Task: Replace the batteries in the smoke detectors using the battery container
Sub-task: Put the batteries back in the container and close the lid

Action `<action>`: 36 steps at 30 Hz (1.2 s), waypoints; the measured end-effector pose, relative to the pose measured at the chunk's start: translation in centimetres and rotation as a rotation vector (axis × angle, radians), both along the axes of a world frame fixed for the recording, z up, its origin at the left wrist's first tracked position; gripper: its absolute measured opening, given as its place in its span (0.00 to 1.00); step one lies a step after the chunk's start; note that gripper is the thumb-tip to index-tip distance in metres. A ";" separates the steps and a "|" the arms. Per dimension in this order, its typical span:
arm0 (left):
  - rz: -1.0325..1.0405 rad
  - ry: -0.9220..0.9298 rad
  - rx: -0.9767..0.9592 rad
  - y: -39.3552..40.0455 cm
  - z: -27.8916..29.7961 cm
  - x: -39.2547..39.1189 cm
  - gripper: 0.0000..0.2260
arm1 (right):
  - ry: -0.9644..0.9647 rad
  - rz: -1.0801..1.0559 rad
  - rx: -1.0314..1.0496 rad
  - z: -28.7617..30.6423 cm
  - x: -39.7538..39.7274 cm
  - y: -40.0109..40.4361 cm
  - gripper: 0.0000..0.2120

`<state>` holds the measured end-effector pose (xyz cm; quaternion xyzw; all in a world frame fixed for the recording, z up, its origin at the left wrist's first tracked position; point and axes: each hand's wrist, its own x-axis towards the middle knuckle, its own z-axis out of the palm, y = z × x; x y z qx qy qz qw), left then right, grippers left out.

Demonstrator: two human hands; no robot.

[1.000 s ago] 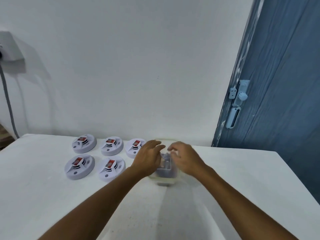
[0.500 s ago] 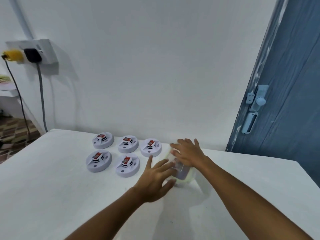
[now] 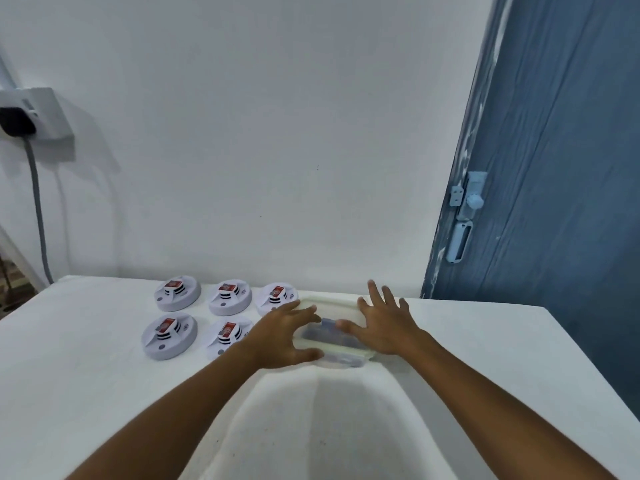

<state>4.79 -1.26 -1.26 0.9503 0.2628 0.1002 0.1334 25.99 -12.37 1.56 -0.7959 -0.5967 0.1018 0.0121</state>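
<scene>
**At the counter: container not yet open, no battery changed**

On the white counter (image 3: 86, 393) stand five detectors (image 3: 169, 336) in two rows, three behind and two in front, left of the container (image 3: 332, 336). Each shows a red-labelled block seated on its upper face; I judge these to be the batteries now fitted, though the print is too small to read. None of the five is held, tipped or taken apart.

The container, a clear box with a pale lid, sits just right of the detectors and near the wall. Dark, bluish contents show through the lid; they cannot be counted. The lid appears to be in place.

Left hand (image 3: 282, 336): fingers spread and lying over the container's left edge, thumb along its near side. It rests on the box rather than gripping it, so far as shown. Right hand (image 3: 384, 323): fingers spread and straight, palm down on the container's right end, fingertips reaching past the far rim. Neither hand carries a battery.

Assessment: the work is at its opening step. Getting the lid off appears to be the step in hand. Outstanding: open the container, then for all five detectors remove the old cell and fit a new one. No loose batteries are seen on the counter.

A blue door (image 3: 561, 168) stands at the right; a wall socket (image 3: 38, 112) with a cable at the left.
</scene>
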 end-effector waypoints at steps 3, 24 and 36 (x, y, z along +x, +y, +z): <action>-0.019 -0.009 0.070 0.1 0.4 0.0 0.40 | -0.028 0.111 -0.067 0.4 -0.3 -0.2 0.56; -0.088 -0.119 0.529 -0.9 -1.8 0.6 0.26 | -0.129 0.313 0.145 -0.1 -2.3 -0.7 0.39; -0.110 -0.149 0.493 -4.4 -3.9 0.4 0.29 | 0.225 0.087 0.259 -1.9 -0.2 -1.8 0.29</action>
